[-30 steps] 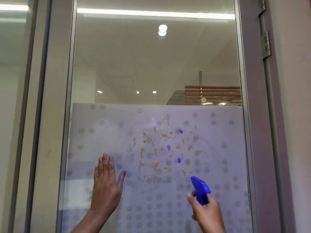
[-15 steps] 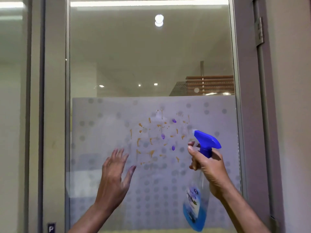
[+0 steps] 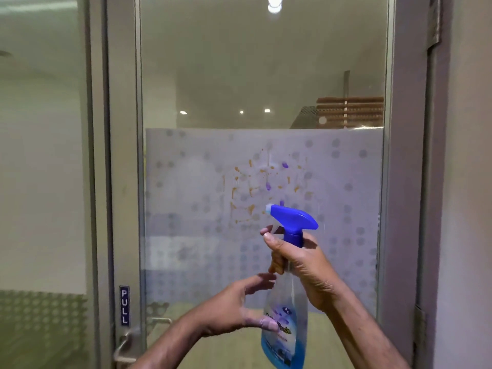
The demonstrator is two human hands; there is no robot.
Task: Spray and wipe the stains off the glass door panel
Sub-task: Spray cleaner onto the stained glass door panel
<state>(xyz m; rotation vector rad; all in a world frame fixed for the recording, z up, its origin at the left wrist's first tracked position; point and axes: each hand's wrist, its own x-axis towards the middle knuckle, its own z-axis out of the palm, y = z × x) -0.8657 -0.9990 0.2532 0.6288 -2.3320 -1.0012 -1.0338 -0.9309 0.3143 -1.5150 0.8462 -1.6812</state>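
The glass door panel (image 3: 202,83) fills the middle of the view, its lower half frosted with grey dots. Orange and purple stains (image 3: 262,186) are spattered on the frosted part. My right hand (image 3: 300,265) grips the neck of a clear spray bottle (image 3: 286,339) with blue liquid and a blue trigger head (image 3: 292,219), nozzle pointing left toward the stains. My left hand (image 3: 239,304) hovers just left of the bottle's body, fingers spread and curled toward it, thumb tip at the label; whether it touches the bottle I cannot tell.
The grey door frame (image 3: 122,155) runs down the left with a blue PULL sign (image 3: 124,306) and a metal handle (image 3: 127,342) below it. A hinge (image 3: 434,20) and the frame's right post stand at the right, with a wall beyond.
My right hand lifted the spray bottle from low right up in front of the stains. My left hand left the glass and dropped beside the bottle. The view tilted downward.
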